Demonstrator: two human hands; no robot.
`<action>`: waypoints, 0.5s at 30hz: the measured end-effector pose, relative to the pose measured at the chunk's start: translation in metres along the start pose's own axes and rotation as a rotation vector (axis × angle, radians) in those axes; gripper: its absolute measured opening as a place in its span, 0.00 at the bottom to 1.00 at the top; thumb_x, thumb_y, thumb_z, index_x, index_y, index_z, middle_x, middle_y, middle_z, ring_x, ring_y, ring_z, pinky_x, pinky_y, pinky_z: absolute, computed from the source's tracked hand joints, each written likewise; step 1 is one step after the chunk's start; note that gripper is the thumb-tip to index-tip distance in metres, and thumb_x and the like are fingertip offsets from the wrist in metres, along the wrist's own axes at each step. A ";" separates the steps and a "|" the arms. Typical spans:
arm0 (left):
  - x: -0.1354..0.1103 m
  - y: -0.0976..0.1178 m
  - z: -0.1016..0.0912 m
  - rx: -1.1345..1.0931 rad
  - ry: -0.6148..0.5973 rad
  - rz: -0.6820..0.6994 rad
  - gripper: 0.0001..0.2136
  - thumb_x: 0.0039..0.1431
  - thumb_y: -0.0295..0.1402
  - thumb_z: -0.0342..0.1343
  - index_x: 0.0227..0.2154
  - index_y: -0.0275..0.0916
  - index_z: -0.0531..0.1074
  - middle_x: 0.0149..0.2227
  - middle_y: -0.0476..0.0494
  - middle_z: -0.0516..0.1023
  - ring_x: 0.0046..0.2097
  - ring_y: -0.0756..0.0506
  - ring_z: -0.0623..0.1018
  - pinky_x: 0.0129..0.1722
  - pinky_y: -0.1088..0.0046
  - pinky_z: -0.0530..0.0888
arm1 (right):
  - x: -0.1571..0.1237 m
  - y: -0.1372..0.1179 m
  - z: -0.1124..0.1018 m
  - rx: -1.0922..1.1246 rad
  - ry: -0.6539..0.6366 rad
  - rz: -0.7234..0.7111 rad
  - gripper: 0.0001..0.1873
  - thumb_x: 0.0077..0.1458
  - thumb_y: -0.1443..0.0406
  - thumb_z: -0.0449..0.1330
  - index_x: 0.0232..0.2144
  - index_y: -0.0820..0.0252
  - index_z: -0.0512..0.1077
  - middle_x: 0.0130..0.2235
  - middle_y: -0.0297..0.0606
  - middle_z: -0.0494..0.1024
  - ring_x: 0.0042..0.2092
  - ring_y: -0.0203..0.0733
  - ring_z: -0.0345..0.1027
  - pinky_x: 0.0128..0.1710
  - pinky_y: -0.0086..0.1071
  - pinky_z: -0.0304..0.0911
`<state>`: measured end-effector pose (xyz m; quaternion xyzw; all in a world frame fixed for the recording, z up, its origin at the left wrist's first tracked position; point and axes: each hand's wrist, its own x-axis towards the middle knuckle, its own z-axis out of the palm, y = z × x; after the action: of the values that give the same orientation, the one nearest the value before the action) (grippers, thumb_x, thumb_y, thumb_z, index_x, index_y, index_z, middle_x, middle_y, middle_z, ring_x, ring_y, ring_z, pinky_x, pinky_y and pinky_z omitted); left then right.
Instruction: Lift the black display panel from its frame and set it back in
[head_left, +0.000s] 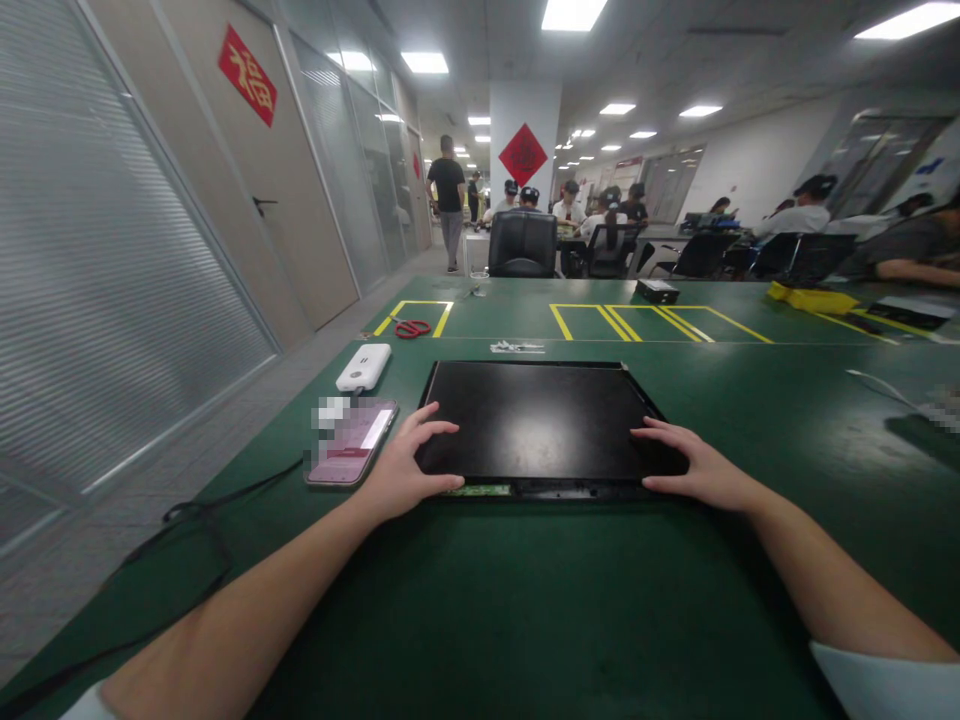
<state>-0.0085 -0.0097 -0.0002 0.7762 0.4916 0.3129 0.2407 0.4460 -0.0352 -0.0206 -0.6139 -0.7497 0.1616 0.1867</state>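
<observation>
A black LCD screen panel (536, 415) lies flat on the green table in front of me. Along its near edge, a strip of green circuit board (484, 490) shows. My left hand (409, 460) grips the panel's near left corner, thumb at the front edge and fingers over the top surface. At the near right corner, my right hand (686, 465) holds it the same way. Just left of my left hand is a phone (351, 455) with a lit pinkish screen, partly pixelated. A white power bank (364, 367) sits behind the phone.
Red-handled scissors (412, 329) lie beyond the power bank. Small white strips (517, 347) are behind the panel. Farther back are a black box (657, 291) and a yellow object (810, 298). A black cord (247, 488) runs off the table's left side. People sit at far tables.
</observation>
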 end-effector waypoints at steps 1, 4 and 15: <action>0.000 0.000 0.000 0.000 -0.001 0.002 0.26 0.43 0.38 0.69 0.49 0.46 0.72 0.67 0.37 0.56 0.66 0.32 0.60 0.62 0.50 0.61 | 0.000 0.000 0.000 0.001 -0.001 0.001 0.39 0.44 0.45 0.65 0.58 0.48 0.68 0.67 0.42 0.58 0.66 0.59 0.50 0.64 0.54 0.49; 0.000 0.000 0.001 -0.002 0.003 0.013 0.26 0.44 0.37 0.69 0.48 0.46 0.72 0.66 0.38 0.57 0.66 0.33 0.60 0.62 0.50 0.61 | 0.000 -0.001 0.000 0.007 -0.005 0.004 0.40 0.44 0.45 0.65 0.58 0.48 0.68 0.67 0.43 0.58 0.66 0.59 0.50 0.64 0.53 0.49; -0.001 0.007 0.002 -0.034 0.051 0.050 0.21 0.46 0.35 0.67 0.46 0.44 0.73 0.62 0.38 0.64 0.63 0.34 0.65 0.61 0.52 0.63 | 0.000 -0.004 -0.001 0.014 -0.007 0.013 0.39 0.44 0.45 0.65 0.57 0.49 0.69 0.67 0.43 0.58 0.67 0.59 0.49 0.64 0.53 0.49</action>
<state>-0.0034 -0.0139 0.0030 0.7758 0.4726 0.3468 0.2335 0.4434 -0.0358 -0.0181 -0.6171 -0.7451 0.1701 0.1875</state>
